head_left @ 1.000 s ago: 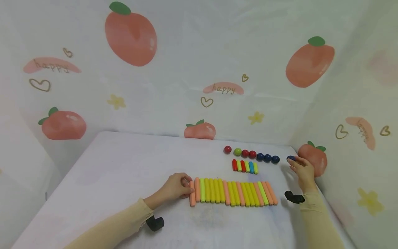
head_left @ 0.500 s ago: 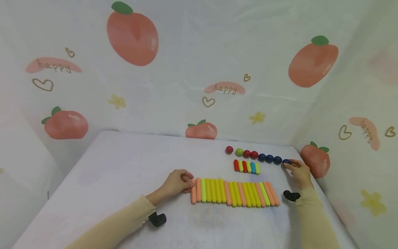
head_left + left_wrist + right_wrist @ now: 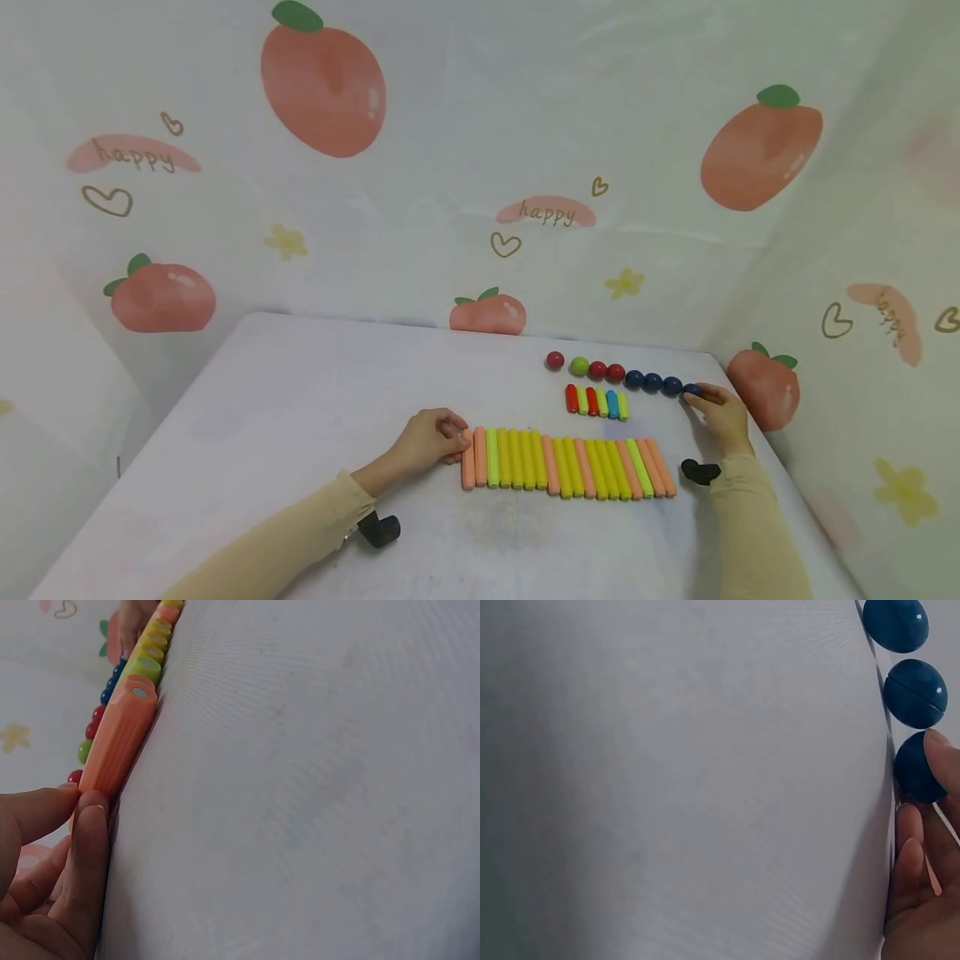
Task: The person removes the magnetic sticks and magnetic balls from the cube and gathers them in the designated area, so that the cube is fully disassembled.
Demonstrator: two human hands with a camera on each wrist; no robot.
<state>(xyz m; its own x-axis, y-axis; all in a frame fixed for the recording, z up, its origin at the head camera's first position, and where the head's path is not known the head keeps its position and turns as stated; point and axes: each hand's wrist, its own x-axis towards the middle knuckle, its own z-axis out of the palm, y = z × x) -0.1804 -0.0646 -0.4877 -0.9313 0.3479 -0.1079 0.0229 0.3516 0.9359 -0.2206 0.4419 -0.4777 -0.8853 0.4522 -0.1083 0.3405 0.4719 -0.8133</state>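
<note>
My left hand point(image 3: 426, 440) pinches the upper end of an orange stick point(image 3: 468, 468) between thumb and fingers. This stick lies at the left end of a long row of orange, yellow and lime sticks point(image 3: 528, 460). In the left wrist view a grey disc shows in the end of the orange stick point(image 3: 124, 735). At the far right, my right hand point(image 3: 724, 418) holds a dark blue ball point(image 3: 915, 768) with thumb and fingers. That ball is the last in a line of balls, right beside another blue ball point(image 3: 916, 694).
Farther left in the line of balls are a lime ball point(image 3: 579, 366) and several red ones, with a red ball point(image 3: 554, 361) set a little apart. Short red, lime and blue sticks point(image 3: 602, 403) lie between balls and long row. A printed cloth point(image 3: 420, 167) walls the white table point(image 3: 300, 375).
My right hand has moved left, bringing its blue ball up to the other blue balls. My left hand has slid its orange stick up, level with the row.
</note>
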